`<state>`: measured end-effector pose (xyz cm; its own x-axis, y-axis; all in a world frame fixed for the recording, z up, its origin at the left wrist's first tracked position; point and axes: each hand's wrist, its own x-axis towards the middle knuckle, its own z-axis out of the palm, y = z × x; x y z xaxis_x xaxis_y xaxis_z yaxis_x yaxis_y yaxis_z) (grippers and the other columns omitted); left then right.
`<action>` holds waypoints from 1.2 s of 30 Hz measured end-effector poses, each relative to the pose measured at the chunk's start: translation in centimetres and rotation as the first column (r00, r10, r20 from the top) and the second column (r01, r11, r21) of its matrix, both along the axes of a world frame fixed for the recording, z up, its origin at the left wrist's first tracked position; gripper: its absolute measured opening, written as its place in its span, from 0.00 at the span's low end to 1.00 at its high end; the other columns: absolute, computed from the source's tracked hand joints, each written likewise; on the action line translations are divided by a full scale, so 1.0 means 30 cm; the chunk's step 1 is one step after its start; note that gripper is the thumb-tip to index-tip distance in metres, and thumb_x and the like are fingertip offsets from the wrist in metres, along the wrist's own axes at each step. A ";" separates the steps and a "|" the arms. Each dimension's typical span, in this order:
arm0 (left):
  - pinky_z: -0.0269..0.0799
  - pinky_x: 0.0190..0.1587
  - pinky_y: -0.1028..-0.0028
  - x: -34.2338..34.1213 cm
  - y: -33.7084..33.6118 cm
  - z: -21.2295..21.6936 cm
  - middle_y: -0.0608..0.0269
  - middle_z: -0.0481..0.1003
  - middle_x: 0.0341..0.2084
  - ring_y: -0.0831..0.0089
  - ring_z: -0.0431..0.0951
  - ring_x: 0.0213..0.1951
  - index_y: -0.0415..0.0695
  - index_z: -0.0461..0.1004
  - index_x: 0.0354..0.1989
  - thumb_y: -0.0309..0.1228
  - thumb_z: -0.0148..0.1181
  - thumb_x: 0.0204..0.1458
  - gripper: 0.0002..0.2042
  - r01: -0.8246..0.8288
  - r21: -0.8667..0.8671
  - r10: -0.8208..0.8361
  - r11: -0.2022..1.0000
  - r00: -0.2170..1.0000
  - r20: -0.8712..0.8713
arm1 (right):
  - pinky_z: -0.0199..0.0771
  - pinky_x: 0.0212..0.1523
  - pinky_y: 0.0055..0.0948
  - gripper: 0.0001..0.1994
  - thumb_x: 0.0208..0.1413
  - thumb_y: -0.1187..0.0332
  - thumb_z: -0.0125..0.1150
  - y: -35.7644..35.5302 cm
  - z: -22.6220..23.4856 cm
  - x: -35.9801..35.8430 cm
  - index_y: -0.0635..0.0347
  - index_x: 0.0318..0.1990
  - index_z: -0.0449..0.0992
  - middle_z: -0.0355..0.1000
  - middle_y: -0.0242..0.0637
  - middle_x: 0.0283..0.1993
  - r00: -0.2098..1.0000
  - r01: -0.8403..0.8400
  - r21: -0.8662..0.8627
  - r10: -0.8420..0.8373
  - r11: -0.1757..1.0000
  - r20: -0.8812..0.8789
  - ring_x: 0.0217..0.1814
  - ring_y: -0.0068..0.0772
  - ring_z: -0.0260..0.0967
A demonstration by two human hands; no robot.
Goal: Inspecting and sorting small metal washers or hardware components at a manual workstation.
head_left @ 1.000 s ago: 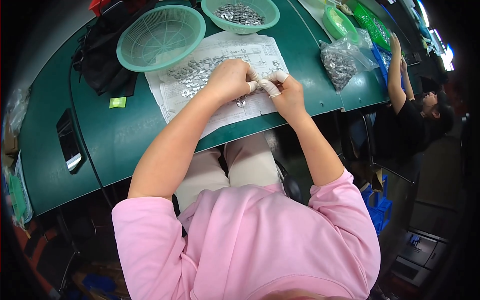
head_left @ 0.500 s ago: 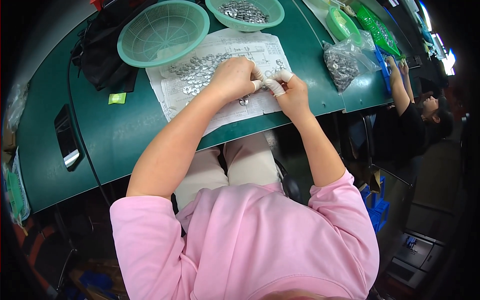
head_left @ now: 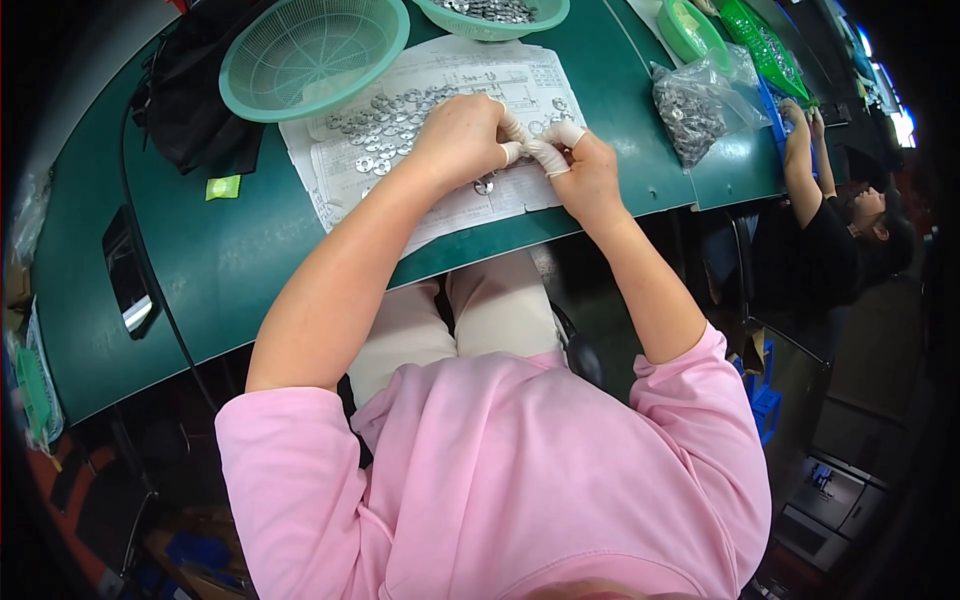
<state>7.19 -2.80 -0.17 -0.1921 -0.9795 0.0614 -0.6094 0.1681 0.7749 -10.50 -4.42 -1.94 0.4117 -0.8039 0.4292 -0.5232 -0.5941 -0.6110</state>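
Observation:
My left hand (head_left: pixel 462 140) and my right hand (head_left: pixel 592 178) meet over printed paper sheets (head_left: pixel 335 195), fingertips pinched together. White finger cots cover several fingertips on both. Whatever the fingertips hold is hidden between them and too small to make out. Many small round silver metal discs with holes (head_left: pixel 385 135) lie spread on the paper, left of and beyond my left hand. One loose disc (head_left: pixel 484 187) rests just below the fingertips, nearer to me. A few more discs (head_left: pixel 558 104) lie on the paper beyond my right hand.
Beyond the paper stand a pale green mesh basket (head_left: pixel 310 60) and a green basket of discs (head_left: pixel 490 32). A clear bag of metal parts (head_left: pixel 690 115) sits to the right. A phone (head_left: pixel 130 270), cable and black bag (head_left: pixel 195 90) lie left. A co-worker (head_left: pixel 830 220) works far right.
The view has shifted slightly, so the table and baskets sit a little higher in the picture. Both hands stay pinched together over the paper, with only small finger movement.

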 end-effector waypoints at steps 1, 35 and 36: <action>0.70 0.25 0.73 -0.001 0.000 -0.001 0.59 0.77 0.19 0.73 0.75 0.20 0.41 0.80 0.28 0.32 0.65 0.41 0.08 0.001 0.000 -0.001 1.000 1.000 0.000 | 0.67 0.26 0.22 0.06 0.47 0.72 0.66 0.001 -0.005 -0.002 0.62 0.28 0.74 0.70 0.34 0.23 1.000 0.007 -0.009 -0.007 1.000 -0.003 0.23 0.23 0.66; 0.67 0.21 0.74 0.016 -0.012 0.001 0.60 0.76 0.18 0.76 0.72 0.18 0.38 0.79 0.29 0.31 0.66 0.43 0.09 -0.057 0.020 0.059 0.998 0.995 -0.076 | 0.67 0.26 0.21 0.06 0.52 0.71 0.62 -0.031 -0.012 0.036 0.64 0.27 0.73 0.72 0.34 0.23 0.994 0.007 0.134 -0.022 0.991 0.107 0.24 0.20 0.67; 0.67 0.21 0.74 0.016 -0.013 0.002 0.60 0.76 0.19 0.76 0.72 0.18 0.38 0.79 0.29 0.31 0.66 0.43 0.09 -0.052 -0.025 0.050 0.998 0.997 -0.060 | 0.67 0.26 0.21 0.06 0.52 0.71 0.62 -0.030 -0.012 0.035 0.64 0.27 0.73 0.72 0.34 0.23 0.994 0.008 0.139 -0.023 0.990 0.106 0.24 0.20 0.67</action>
